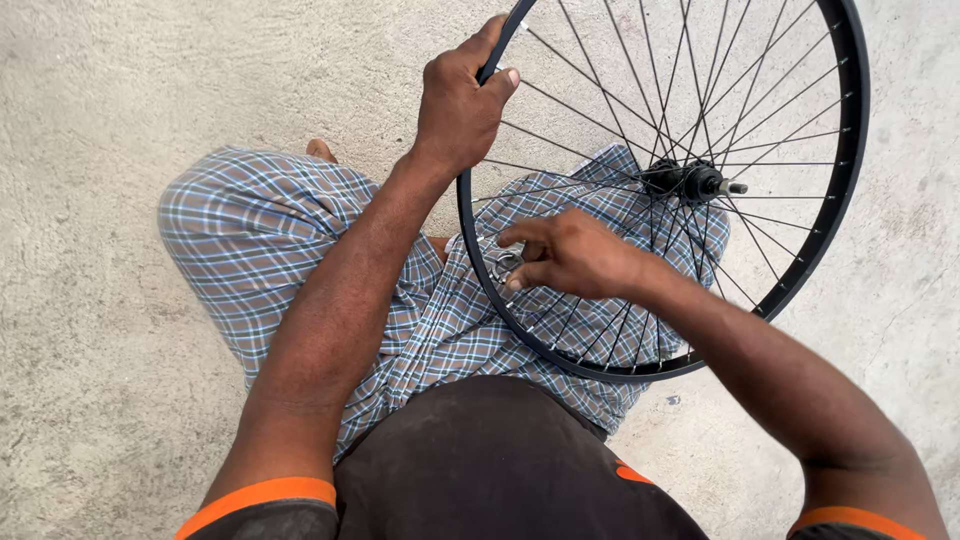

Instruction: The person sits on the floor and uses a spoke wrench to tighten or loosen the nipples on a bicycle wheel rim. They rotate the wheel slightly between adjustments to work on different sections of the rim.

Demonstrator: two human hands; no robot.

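Resting across the lap, a black spoked wheel (800,260) with bare rim

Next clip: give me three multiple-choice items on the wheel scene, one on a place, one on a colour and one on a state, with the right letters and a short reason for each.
1. Where does the left hand grip the bicycle wheel?
A. on the rim
B. on the hub
C. on a spoke near the axle

2. What colour is the rim?
A. silver
B. black
C. orange

3. What is the right hand doing?
A. resting flat on the concrete floor
B. hanging open in the air
C. pinching a small metal tool at the spokes near the rim

Answers:
1. A: the fingers wrap the rim at its upper left, far from the hub.
2. B: the whole hoop is black against the pale floor.
3. C: thumb and fingers close on the silver piece just inside the rim, above the checked shorts.
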